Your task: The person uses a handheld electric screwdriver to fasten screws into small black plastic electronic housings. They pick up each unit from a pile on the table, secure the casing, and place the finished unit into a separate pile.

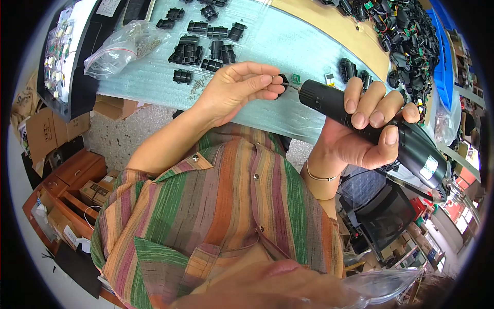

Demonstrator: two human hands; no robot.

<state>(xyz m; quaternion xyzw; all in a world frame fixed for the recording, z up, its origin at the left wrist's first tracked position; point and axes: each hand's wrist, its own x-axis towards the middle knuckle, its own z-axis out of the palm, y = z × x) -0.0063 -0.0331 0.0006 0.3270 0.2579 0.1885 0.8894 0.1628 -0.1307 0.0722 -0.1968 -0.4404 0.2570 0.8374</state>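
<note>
Our right hand (357,147) grips the black electric screwdriver (325,99); at its tip, our left hand (232,90) pinches a small, unclear item (274,78).

The screwdriver (414,149) is black. The table cover (267,46) is pale blue. The shirt (216,201) has green, orange, purple and brown stripes. The little board (296,79) is green.
</note>
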